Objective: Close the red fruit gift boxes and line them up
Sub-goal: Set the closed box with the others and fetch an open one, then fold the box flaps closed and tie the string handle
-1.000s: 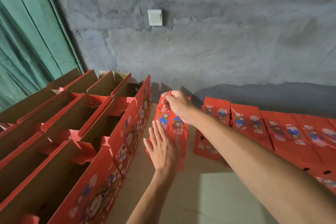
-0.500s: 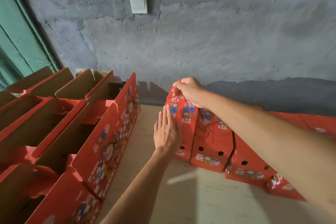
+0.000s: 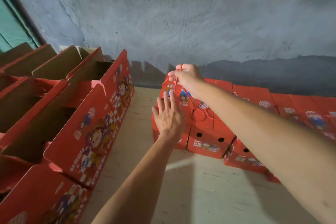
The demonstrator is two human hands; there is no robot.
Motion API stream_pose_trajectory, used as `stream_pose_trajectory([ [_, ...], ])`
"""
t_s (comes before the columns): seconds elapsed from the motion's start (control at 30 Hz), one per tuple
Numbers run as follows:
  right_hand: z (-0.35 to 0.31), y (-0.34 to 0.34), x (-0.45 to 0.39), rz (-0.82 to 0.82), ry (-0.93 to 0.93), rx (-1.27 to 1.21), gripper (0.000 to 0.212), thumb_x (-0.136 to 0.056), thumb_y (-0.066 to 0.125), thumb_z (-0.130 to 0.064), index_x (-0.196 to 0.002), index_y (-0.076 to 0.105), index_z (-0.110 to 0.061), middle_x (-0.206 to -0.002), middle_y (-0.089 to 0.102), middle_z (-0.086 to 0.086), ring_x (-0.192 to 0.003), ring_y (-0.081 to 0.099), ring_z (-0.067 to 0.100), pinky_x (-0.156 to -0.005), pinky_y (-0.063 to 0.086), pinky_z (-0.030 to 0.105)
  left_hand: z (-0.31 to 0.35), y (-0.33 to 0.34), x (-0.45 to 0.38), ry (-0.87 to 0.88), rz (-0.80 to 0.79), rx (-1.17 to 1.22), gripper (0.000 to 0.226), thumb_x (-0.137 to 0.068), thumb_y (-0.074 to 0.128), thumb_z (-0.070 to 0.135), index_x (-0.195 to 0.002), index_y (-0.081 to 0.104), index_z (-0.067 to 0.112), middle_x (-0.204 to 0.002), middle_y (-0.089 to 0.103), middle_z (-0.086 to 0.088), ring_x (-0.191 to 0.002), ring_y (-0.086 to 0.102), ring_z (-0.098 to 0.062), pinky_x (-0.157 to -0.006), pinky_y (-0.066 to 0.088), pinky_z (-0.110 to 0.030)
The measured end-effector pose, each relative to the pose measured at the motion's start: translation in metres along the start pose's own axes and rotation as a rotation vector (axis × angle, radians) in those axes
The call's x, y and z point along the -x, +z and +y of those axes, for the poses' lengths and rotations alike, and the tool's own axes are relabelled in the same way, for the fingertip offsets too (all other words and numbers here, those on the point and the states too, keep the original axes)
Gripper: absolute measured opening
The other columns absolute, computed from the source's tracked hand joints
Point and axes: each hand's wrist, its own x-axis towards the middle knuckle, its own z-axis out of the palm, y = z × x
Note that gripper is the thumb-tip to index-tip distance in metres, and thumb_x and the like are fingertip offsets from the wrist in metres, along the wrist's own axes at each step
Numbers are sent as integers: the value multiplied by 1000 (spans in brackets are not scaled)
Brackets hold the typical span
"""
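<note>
- A rough grey wall (image 3: pixel 200 23) fills the far side of my view, with a darker band along its foot.
- The pale wooden desk (image 3: pixel 190 187) runs from me up to that wall and carries all the boxes.
- On my left stand the open boxes (image 3: pixel 87 132), red outside and brown cardboard inside, flaps up, packed side by side in rows.
- On my right the closed boxes (image 3: pixel 254 102) sit in a line along the wall, touching one another, printed tops up and small round holes in their near ends.
- The closed box at the left end of that line (image 3: pixel 181 94) is the one under my hands.
- My left hand (image 3: pixel 168 114) lies flat against that box's left side, fingers straight and spread, holding nothing.
- My right hand (image 3: pixel 187 78) is above the box's top, fingers curled, pinching its red cord handle (image 3: pixel 175 80); the cord loops down over the box top.
</note>
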Motion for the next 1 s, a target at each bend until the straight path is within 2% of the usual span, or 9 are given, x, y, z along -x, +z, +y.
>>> stream_pose_trajectory([
  [0.07,7,7,6,20,6,142,23,-97,56,2,-118,58,10,-99,69,23,-85,69,34,-86,55,46,-2,-2,0,16,-28,-6,69,-101,6,54,-164,5,27,-173,6,-1,-158,5,-27,-119,14,-51],
  [0.1,8,9,11,6,-8,309,19,-97,56,-5,-113,61,5,-101,70,22,-92,68,36,-86,53,48,-4,-4,-1,26,-47,3,67,-102,6,53,-164,7,28,-173,5,0,-158,3,-25,-120,13,-52],
  [0.2,7,8,33,-61,-37,711,15,-100,54,-25,-101,57,-10,-100,64,8,-90,59,28,-69,39,33,-10,-17,1,72,-70,67,61,-104,22,39,-163,14,27,-172,8,6,-158,4,-17,-121,16,-56],
  [0.3,1,11,54,-108,-99,817,19,-102,51,-28,-106,56,-10,-114,66,13,-101,62,31,-70,38,32,-20,-42,10,84,-29,165,67,-99,36,25,-163,17,20,-171,17,4,-156,15,-18,-120,25,-54],
  [0.47,-10,33,99,-137,-164,730,42,-104,45,-35,-136,55,-10,-136,63,15,-125,59,35,-96,49,40,-39,-100,38,87,74,207,65,-103,45,38,-162,21,25,-169,21,4,-155,21,-16,-121,26,-44],
  [0.57,-19,44,139,-134,-218,598,50,-102,50,-40,-145,53,-15,-145,59,9,-134,55,27,-109,45,41,-54,-138,72,105,85,204,65,-101,51,37,-161,27,25,-169,22,2,-155,22,-17,-123,28,-45],
  [0.77,-39,59,250,-199,-327,432,53,-95,65,-44,-141,59,-17,-141,63,2,-130,58,17,-111,44,36,-92,-214,183,97,213,275,54,-95,60,20,-148,49,27,-158,42,4,-140,46,-23,-109,42,-46],
  [0.87,-35,66,315,-219,-394,392,55,-94,68,-47,-141,58,-22,-140,64,-5,-124,61,11,-104,48,27,-114,-245,243,74,310,247,49,-97,66,22,-144,55,21,-155,48,-1,-141,45,-25,-112,43,-47],
  [1.0,-22,82,394,-297,-467,393,58,-93,66,-54,-144,54,-30,-142,62,-9,-124,61,8,-98,50,22,-144,-277,328,43,356,174,56,-92,77,22,-143,56,18,-156,47,-5,-142,44,-28,-113,45,-48],
])
